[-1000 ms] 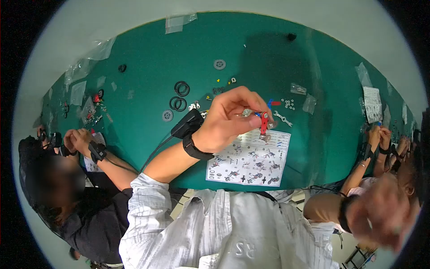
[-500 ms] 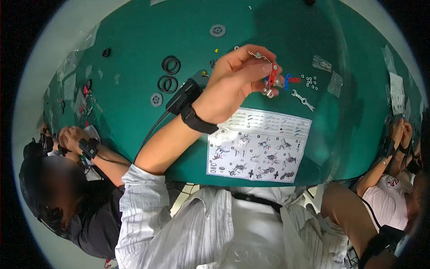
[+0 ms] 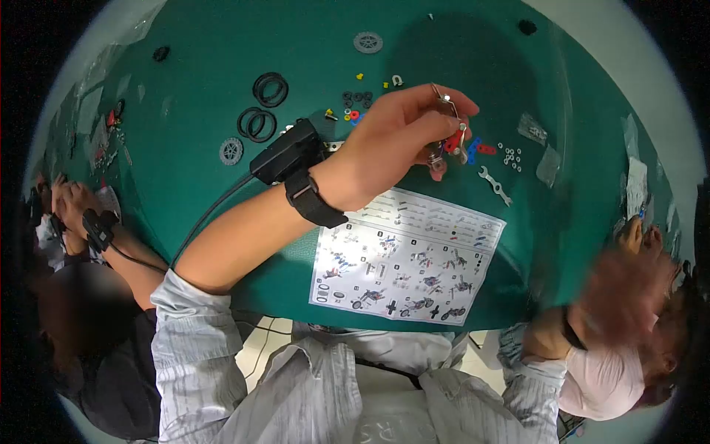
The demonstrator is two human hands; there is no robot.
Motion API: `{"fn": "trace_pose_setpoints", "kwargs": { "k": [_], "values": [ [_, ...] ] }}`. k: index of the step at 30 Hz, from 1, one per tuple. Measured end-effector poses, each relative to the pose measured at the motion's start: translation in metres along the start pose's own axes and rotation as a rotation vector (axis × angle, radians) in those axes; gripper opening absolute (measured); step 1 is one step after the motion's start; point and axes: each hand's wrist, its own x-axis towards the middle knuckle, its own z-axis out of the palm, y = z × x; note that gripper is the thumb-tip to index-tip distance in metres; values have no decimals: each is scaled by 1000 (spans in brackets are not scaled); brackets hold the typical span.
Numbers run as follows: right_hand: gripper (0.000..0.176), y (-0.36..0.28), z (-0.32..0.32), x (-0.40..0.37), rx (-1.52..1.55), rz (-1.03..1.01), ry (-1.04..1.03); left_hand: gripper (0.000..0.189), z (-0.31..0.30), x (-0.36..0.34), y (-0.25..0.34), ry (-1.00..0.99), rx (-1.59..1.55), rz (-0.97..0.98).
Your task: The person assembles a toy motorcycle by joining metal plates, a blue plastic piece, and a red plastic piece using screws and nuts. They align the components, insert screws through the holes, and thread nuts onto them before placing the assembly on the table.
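My left hand (image 3: pixel 403 137) is closed around a small model-kit assembly (image 3: pixel 454 140) of red plastic and silvery metal pieces, held above the green table. Its fingers hide part of the assembly. Beside it lie blue and red perforated strips (image 3: pixel 484 149). A flat metal wrench (image 3: pixel 495 185) and several small white nuts (image 3: pixel 510 157) lie right of the hand. Below is a printed instruction sheet (image 3: pixel 407 259). Out at the right edge, my right hand (image 3: pixel 625 300) is raised and smeared by motion, so its fingers cannot be made out.
Left of my forearm are black rubber tyres (image 3: pixel 257 124) and a grey spoked wheel (image 3: pixel 231 151); another wheel (image 3: pixel 367 43) lies farther back. Small black parts (image 3: pixel 358 97) sit behind my left hand. Clear plastic bags (image 3: pixel 548 166) lie at right. Co-workers' hands (image 3: pixel 74 203) show at both sides.
My right hand has come up into view at the right, moving fast. My left hand still grips the assembly, which is turned slightly. The view has shifted a little.
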Motion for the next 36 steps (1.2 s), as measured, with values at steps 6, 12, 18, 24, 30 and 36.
{"fn": "trace_pose_setpoints", "kwargs": {
  "k": [6,12,18,24,30,36],
  "values": [
    [16,106,49,17,-122,492,-247,32,-1,2,-5,-57,-63,15],
    [25,112,46,19,-318,292,-134,29,6,0,-7,-76,74,-57],
    [23,116,46,10,-554,90,-120,26,17,-3,-8,-6,252,-3],
    [21,111,46,10,-685,1,-61,28,22,-6,-14,80,383,132],
    [20,109,47,6,-773,-101,-65,30,28,-9,-17,143,313,117],
    [19,112,40,14,-746,-295,-142,30,19,-7,-12,118,324,67]
  ]
}}
